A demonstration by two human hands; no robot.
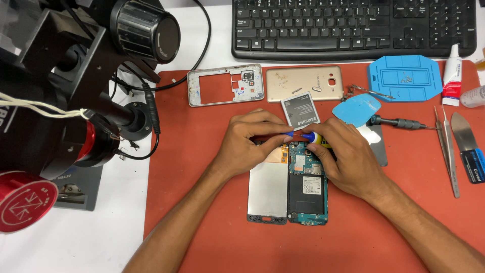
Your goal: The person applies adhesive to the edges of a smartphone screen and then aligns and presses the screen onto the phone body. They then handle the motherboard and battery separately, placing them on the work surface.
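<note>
A dismantled phone lies on the red mat (202, 212): a silver display frame (268, 189) with a blue-green circuit board (307, 189) beside it. My left hand (250, 139) pinches a small red-and-blue tool (290, 134) above the board's top edge. My right hand (341, 154) grips the blue-and-yellow end of a tool (314, 136) at the board's upper right. The fingertips of both hands meet over the top of the board. A grey battery (300, 110) lies just behind the hands.
Behind lie a silver mid-frame (225, 86), a gold back cover (304, 83), a blue pick pad (356, 108), a screwdriver (399, 122) and a blue screw tray (405, 78). Tweezers (447, 146), a spatula and a glue tube (452, 73) sit right. Microscope (76, 86) left, keyboard (353, 28) at back.
</note>
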